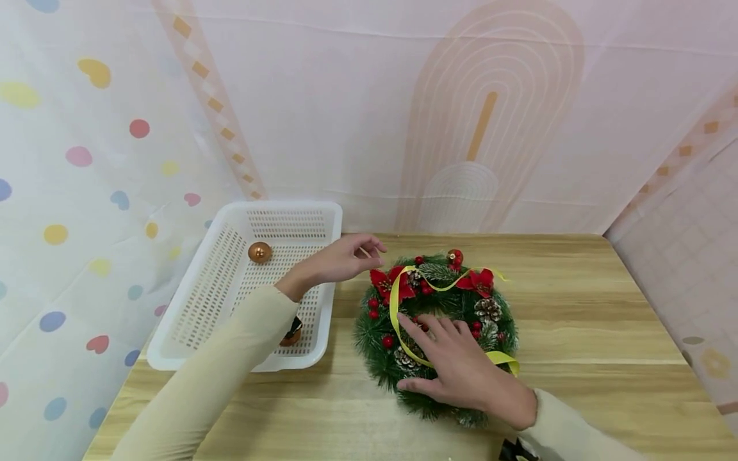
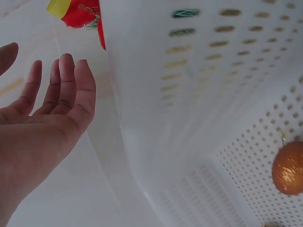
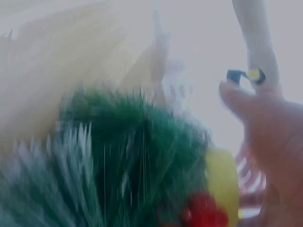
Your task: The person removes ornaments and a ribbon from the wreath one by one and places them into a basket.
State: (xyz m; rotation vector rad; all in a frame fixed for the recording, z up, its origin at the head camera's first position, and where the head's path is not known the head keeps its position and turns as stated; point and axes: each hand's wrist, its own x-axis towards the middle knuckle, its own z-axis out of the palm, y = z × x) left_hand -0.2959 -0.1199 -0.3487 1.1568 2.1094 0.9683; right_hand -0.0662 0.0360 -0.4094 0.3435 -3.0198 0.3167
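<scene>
A green wreath [image 1: 371,342] with red flowers [image 1: 477,283], berries and pinecones [image 1: 489,310] lies on the table. Across it runs a loose yellow ribbon [image 1: 394,301], one end trailing past its upper right. Over the wreath's lower part my right hand [image 1: 452,371] has its fingers spread, the index fingertip right at the ribbon. My left hand [image 1: 348,257] hovers between the white basket [image 1: 190,301] and the wreath, fingers loosely bent with nothing in them. In the left wrist view, the left hand [image 2: 52,109] appears beside the basket's wall. The right wrist view is blurred.
Inside the basket are a copper ball [image 1: 260,252] and another copper ball [image 1: 291,337] partly hidden by the left forearm. The basket stands at the table's left, close to the patterned back wall [image 1: 346,128]. A copper ornament [image 1: 455,257] sits at the wreath's top.
</scene>
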